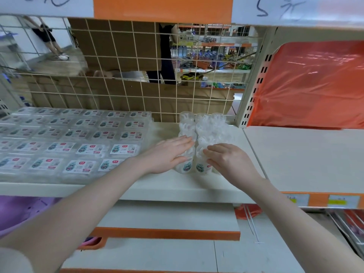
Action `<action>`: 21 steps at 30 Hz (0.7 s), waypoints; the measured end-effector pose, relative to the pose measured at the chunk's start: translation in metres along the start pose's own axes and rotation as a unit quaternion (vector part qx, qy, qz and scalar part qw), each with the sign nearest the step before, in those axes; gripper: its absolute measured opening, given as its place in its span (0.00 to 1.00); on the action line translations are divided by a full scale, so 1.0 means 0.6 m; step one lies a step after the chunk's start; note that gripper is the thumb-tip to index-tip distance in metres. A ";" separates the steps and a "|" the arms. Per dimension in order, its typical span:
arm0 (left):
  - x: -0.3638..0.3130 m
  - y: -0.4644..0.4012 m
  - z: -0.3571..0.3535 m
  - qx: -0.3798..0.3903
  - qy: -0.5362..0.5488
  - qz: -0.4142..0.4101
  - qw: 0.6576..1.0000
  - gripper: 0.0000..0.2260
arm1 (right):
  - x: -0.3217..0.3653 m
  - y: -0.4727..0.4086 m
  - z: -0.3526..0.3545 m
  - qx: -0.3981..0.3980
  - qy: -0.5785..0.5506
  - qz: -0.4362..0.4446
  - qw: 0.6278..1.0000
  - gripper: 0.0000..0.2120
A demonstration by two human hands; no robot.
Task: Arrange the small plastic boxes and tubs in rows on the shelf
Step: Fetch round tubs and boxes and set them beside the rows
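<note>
The clear tubs (201,142) stand in short rows running from the shelf's front edge back to the wire grid, a little right of the middle of the white shelf (220,186). Your left hand (169,154) lies flat against the left row, fingers straight and pressing on the tubs' tops and side. Your right hand (229,160) has its fingers curled over the front tub of the right-hand rows, gripping it. The front tubs show small green-and-white labels facing you.

To the left, the flat boxes (65,138) already lie in even rows (labels up), filling the shelf from its front lip to the back. A strip of bare shelf separates them from the tubs. Right of the tubs, bare white board runs to the perforated upright (254,95), and past that the neighbouring shelf board (307,154) lies open, with an orange plastic sheet (315,83) standing at its back.

The wire grid (126,71) closes the rear; through it you see brown cardboard (122,46) and a shop aisle beyond. Overhead, the upper shelf's orange-and-white edge (163,8) hangs low. Below you, another white shelf with an orange lip (165,233) juts forward.
</note>
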State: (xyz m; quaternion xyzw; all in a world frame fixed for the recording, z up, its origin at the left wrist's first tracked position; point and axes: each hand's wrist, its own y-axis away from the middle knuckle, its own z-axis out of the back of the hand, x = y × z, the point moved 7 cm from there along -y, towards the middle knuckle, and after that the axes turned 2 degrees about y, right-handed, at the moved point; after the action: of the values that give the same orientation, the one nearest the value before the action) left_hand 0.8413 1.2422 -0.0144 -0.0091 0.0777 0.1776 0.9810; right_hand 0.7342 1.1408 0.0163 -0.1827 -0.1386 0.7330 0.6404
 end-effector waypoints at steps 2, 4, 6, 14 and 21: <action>-0.002 0.000 0.000 -0.002 -0.006 -0.001 1.000 0.26 | 0.006 -0.002 -0.001 -0.003 0.020 -0.003 1.000 0.04; -0.004 0.002 0.001 -0.007 -0.012 0.002 1.000 0.26 | 0.011 -0.002 -0.001 -0.004 0.034 -0.008 0.999 0.03; -0.007 0.005 0.002 -0.014 -0.019 0.003 1.000 0.26 | 0.014 0.000 0.003 -0.011 0.033 -0.011 0.999 0.03; 0.009 0.056 0.012 -0.069 -0.020 0.064 0.995 0.27 | -0.006 0.019 0.018 -0.066 -0.016 -0.053 0.996 0.12; 0.076 0.171 0.036 -0.102 -0.017 0.197 0.975 0.35 | 0.006 -0.030 0.023 -0.066 -0.025 -0.043 0.997 0.11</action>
State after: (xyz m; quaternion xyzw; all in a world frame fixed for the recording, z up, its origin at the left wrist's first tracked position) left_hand 0.8506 1.3553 0.0006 -0.0903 0.0427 0.3746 0.9218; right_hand 0.7436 1.1472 0.0364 -0.1999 -0.2104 0.6981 0.6546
